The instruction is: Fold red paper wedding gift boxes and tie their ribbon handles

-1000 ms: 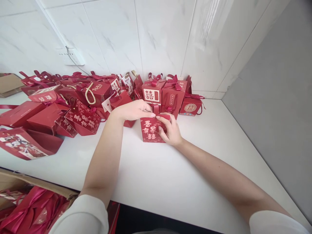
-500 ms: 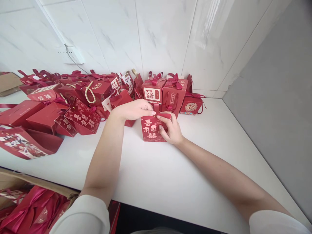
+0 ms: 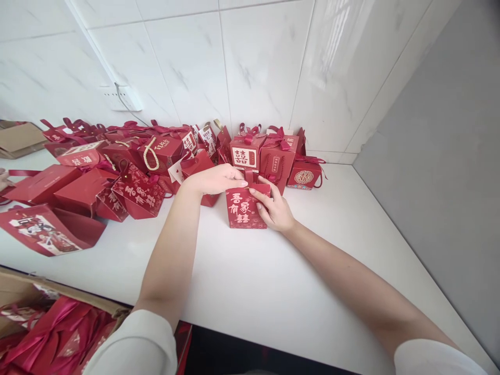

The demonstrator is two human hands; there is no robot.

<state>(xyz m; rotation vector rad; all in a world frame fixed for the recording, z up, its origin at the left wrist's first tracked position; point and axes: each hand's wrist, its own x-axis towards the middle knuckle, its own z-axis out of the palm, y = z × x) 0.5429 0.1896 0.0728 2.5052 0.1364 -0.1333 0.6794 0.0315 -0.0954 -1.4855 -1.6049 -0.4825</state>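
Note:
A small red gift box (image 3: 241, 216) with pale lettering on its front stands upright on the white table in front of me. A ribbon loop (image 3: 249, 176) rises from its top. My left hand (image 3: 223, 179) comes over from the left, its thumb and fingers closed on the top edge of the box near the ribbon. On the right my right hand (image 3: 276, 209) grips the box's upper right side, the thumb and a finger pressed on its front and other fingers behind. Parts of both hands' fingers are hidden behind the box.
Several red gift boxes (image 3: 80, 188) crowd the left and back. A taller box (image 3: 278, 161) stands right behind. Another person's hand (image 3: 3, 179) is at the far left edge. A cardboard carton (image 3: 66, 289) with red boxes sits below left. A grey panel (image 3: 433, 172) borders the right.
The red strip that stuck out at the box's upper right corner no longer shows there. My right fingers have shifted slightly along the top. Another person's hand has appeared at far left.

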